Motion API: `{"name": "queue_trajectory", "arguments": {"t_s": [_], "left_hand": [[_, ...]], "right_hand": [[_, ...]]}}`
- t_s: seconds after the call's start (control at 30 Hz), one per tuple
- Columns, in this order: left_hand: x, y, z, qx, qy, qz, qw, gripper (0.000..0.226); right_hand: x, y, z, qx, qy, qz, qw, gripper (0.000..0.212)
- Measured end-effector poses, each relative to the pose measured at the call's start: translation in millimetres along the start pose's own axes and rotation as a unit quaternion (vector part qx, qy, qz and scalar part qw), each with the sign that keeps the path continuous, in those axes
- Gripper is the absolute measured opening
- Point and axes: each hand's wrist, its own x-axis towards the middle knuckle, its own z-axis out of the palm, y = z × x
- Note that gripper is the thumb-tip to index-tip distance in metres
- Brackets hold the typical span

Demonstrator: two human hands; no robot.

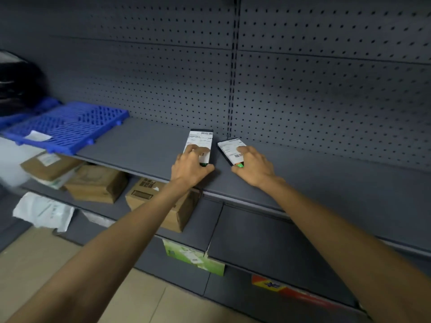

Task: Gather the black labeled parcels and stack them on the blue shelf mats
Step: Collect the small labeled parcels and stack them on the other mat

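Observation:
Two small black parcels with white labels lie flat on the grey shelf (144, 145). My left hand (190, 166) grips the left parcel (201, 138), fingers on its label and thumb at its near end. My right hand (253, 165) grips the right parcel (229, 145), fingers on top and thumb under its green-tipped near end. A blue grid mat (67, 127) lies on the same shelf far to the left, with a white slip on it. A second blue mat (46, 104) behind it carries a black bag (16, 82).
Grey pegboard backs the shelf. Below, lower shelves hold brown cardboard boxes (98, 183), a white plastic mailer (44, 210), a green box (193, 257) and a red-yellow package (270, 284). Tiled floor shows at bottom left.

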Motion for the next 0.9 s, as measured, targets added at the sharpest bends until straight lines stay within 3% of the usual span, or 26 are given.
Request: {"name": "queue_trajectory", "arguments": {"t_s": [0.23, 0.57, 0.73, 0.9], "left_hand": [[-21, -92, -69, 0.011, 0.103, -0.065, 0.992, 0.053], [-54, -276, -218, 0.051, 0.187, -0.127, 0.973, 0.053], [-54, -353, -263, 0.072, 0.198, -0.135, 0.968, 0.053], [-19, -408, -293, 0.058, 0.194, -0.127, 0.971, 0.049]], "right_hand": [[27, -101, 19, 0.001, 0.007, -0.109, 0.994, 0.062], [57, -346, 75, 0.019, 0.013, -0.269, 0.963, 0.056], [73, -444, 105, 0.048, 0.011, -0.296, 0.954, 0.055], [108, -488, 131, 0.049, 0.028, -0.273, 0.960, 0.051]]}}
